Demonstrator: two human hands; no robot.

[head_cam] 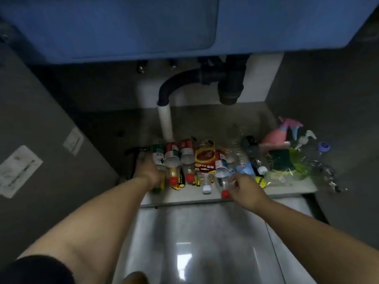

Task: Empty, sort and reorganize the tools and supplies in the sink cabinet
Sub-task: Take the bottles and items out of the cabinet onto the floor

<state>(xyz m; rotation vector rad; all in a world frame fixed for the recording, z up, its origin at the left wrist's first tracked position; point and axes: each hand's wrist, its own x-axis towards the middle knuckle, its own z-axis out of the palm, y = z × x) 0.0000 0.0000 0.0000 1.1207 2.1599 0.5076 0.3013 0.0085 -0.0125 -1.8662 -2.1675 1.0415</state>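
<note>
A row of plastic bottles lies on the cabinet floor (205, 119) under the sink, caps toward me. My left hand (148, 171) rests on the green-labelled bottle (157, 154) at the row's left end, fingers curled over it. My right hand (245, 186) pinches the neck of a clear bottle with a red cap (225, 194) near the front edge. Between them lie red-labelled bottles (171, 153), an amber oil bottle (205, 158) and yellow-black tool handles (181, 180). A blue-labelled bottle (245, 168) lies just beyond my right hand.
A black drain pipe (176, 83) and trap (230, 87) hang above the row; a white pipe (165, 121) rises behind it. A pink spray bottle (275, 134), a green sponge (280, 159) and crumpled clear plastic (324, 171) sit at the right. Open cabinet doors flank both sides.
</note>
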